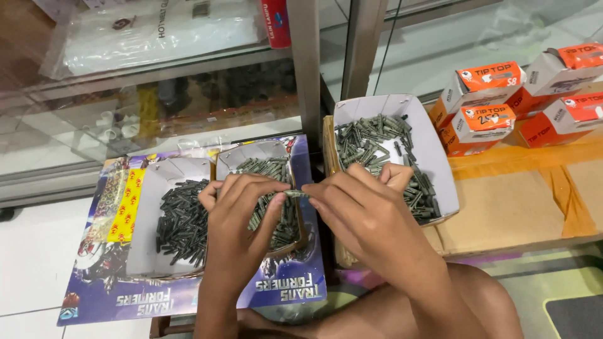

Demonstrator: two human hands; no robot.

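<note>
A: What are the hands doing?

B: The left hand [235, 213] and the right hand [364, 210] are meeting over the middle tray [295, 216]. They are pinching one small grey plastic wall plug [296, 194] between them, an end each. Fingertips closed on it, the other fingers curled loosely.

A: Where is the plug sitting?

B: In the air, just above the middle tray's pile, between the two thumbs.

A: What else is lying around?

B: Three open cardboard trays of the same grey plugs: the left tray [143, 213], the middle one, and the right tray [433, 157] on a brown carton [502, 213]. The first two are resting on a printed toy card [100, 295]. Orange and white small boxes [487, 107] are stacked at far right. A glass display cabinet [157, 107] is standing behind.

A: How is the plug likely handling?

B: Judging by looks: very light, slightly springy plastic, ribbed so not slippery, not fragile. It is tiny, so a fingertip pinch at the ends seems the right hold; a loose grip could let it drop into the pile.
</note>
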